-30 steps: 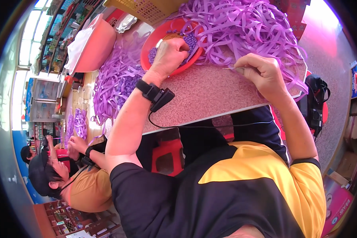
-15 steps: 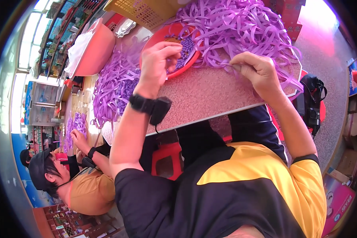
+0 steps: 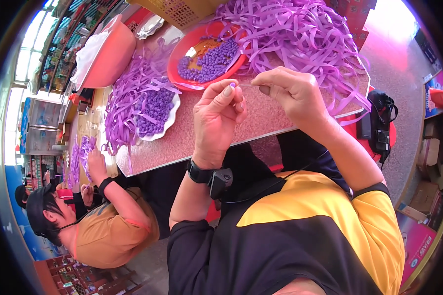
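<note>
two hands meet above the counter (image 3: 261, 123): left hand (image 3: 216, 115) pinches a small purple bead (image 3: 233, 85), right hand (image 3: 293, 93) pinches a thin needle (image 3: 245, 85). steady both wrists and align the tip squarely with the bead's hole.

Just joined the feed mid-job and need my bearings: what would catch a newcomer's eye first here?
The heap of purple strips spilling across the far side of the speckled table stands out first. Next, the left hand and right hand meet above the table, pinching a small purple bead on a thin needle. Behind them sits a red plate of purple beads; at lower left another person works too.
</note>
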### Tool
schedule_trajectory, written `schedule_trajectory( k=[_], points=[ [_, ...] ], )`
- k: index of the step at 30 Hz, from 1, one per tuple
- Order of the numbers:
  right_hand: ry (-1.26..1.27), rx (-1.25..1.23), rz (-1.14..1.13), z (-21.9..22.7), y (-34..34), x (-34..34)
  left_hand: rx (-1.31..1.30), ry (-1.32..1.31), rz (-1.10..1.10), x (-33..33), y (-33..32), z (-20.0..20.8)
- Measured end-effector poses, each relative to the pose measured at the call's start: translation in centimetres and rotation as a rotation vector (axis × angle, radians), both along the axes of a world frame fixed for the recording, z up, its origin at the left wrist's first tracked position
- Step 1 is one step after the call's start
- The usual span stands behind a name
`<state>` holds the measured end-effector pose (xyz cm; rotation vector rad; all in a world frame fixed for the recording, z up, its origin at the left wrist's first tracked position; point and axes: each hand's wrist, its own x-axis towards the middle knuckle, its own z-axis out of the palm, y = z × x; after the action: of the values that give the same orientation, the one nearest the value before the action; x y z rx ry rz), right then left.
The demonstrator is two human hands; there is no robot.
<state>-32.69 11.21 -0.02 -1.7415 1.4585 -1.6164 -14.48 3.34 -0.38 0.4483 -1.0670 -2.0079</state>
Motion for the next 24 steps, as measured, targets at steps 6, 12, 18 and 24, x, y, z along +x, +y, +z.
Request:
schedule_trajectory(
  k=[6, 12, 18, 24],
  points=[
    [0.103, -0.096, -0.003, -0.4, 0.4, 0.7, 0.035, 0.085, 0.024, 0.0, 0.5, -0.3],
    [0.111, -0.091, -0.021, -0.1, 0.7, 1.1, 0.085, 0.175, -0.012, -0.4, 1.2, -0.6],
    [0.099, -0.093, -0.044, -0.5, 0.5, 1.0, 0.124, 0.167, 0.008, -1.0, 1.5, -1.7],
    [0.043, -0.076, -0.030, -0.7, 0.2, 1.0, 0.143, 0.171, 0.058, -1.4, 2.1, -1.8]
  ],
)
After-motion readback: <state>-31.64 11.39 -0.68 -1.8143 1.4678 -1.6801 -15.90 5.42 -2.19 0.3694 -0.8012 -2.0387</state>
